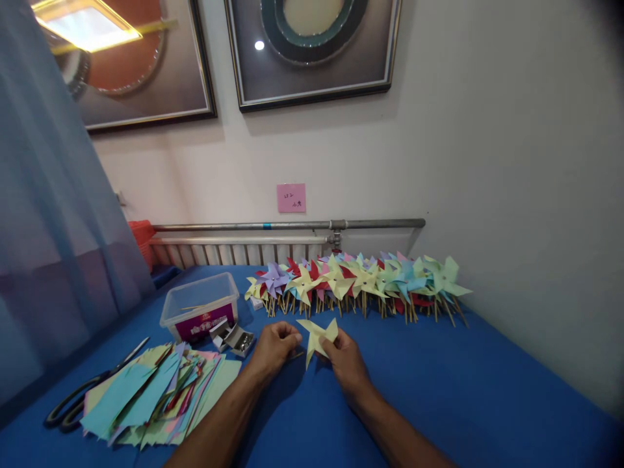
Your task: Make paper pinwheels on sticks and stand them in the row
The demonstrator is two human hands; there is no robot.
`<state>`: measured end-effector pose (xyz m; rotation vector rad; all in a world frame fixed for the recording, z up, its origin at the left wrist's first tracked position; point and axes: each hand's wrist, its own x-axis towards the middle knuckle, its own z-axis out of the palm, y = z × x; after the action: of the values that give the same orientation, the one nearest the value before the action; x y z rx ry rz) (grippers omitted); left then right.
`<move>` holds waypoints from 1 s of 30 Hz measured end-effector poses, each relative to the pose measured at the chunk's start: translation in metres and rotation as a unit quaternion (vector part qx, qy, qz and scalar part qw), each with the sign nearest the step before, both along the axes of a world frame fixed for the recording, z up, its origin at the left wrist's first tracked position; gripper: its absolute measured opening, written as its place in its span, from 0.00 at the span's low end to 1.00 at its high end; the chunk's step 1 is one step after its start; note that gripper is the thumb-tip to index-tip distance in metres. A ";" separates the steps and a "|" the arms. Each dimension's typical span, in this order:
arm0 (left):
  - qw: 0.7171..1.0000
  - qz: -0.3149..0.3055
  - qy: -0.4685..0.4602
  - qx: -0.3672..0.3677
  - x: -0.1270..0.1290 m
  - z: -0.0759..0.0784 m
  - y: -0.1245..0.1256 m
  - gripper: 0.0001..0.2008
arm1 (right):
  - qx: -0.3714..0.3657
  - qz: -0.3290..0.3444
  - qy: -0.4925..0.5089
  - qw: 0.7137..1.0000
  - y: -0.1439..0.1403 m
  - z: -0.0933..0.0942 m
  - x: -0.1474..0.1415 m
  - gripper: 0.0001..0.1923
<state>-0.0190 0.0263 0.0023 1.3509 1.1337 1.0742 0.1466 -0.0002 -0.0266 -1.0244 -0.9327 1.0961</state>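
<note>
Holding a yellow pinwheel over the blue table: right hand is pinching its edge, left hand is pinching near its center. Finished pinwheels are lining the wall; a thick paper stack is awaiting folding, so much remains.

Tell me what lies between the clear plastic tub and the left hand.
In the head view, small open metal boxes sit on the blue table between the plastic tub and the left hand.

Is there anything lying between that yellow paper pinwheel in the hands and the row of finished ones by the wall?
Nothing visible: only bare blue tablecloth separates the yellow paper pinwheel from the row of coloured pinwheels.
</note>
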 end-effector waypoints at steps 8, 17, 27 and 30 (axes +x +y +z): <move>0.996 -0.056 0.029 0.062 0.012 0.010 -0.016 0.12 | 0.001 0.031 -0.022 0.999 -0.004 0.000 -0.005 0.14; 0.992 -0.037 0.087 0.084 0.000 0.018 -0.015 0.10 | -0.065 -0.007 0.012 0.998 -0.005 0.007 -0.008 0.12; 0.929 -0.285 0.233 0.042 -0.023 0.033 -0.024 0.05 | -0.055 -0.029 0.009 0.998 -0.002 0.005 -0.001 0.12; 0.907 -0.315 0.275 0.052 -0.021 0.029 -0.026 0.07 | -0.053 -0.033 0.010 0.998 -0.002 0.003 0.000 0.13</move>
<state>-0.0402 0.0004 0.0312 1.9998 0.9110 0.2813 0.1467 -0.0025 -0.0234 -1.1219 -0.8257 1.1074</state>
